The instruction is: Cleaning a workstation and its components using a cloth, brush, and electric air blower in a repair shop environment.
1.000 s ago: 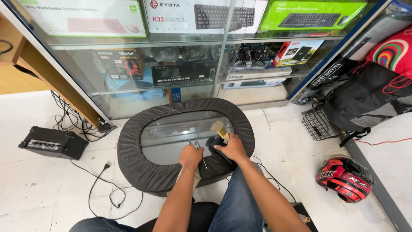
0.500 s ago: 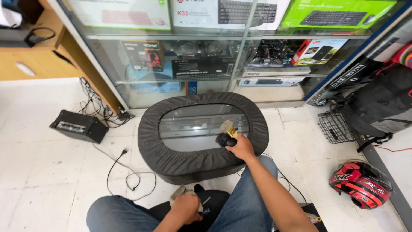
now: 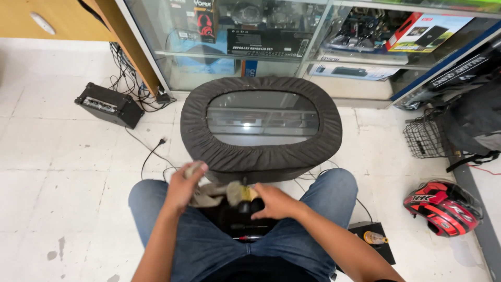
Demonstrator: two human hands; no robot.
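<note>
**Cloth and small part held over the lap**

Seen from the head camera, the person sits on the floor with both hands low over the lap, between the denim knees. Left hand has its grip closed around one end of a tan cloth, fingers curled over the bunched fabric. That cloth runs roughly left to right, from the left hand toward the right hand, and looks crumpled, soft and dull beige. Right hand rests with fingers bent over a small dark part with a yellowish bit beside it; whether the grip truly pinches it I cannot tell. Cloth and part lie touching, the part just right of the cloth, so the right hand is nearer to it. Beneath them sits a black tray with a slim tool in it. Ahead stands a black oval stool. A red helmet lies well apart at right.
</note>
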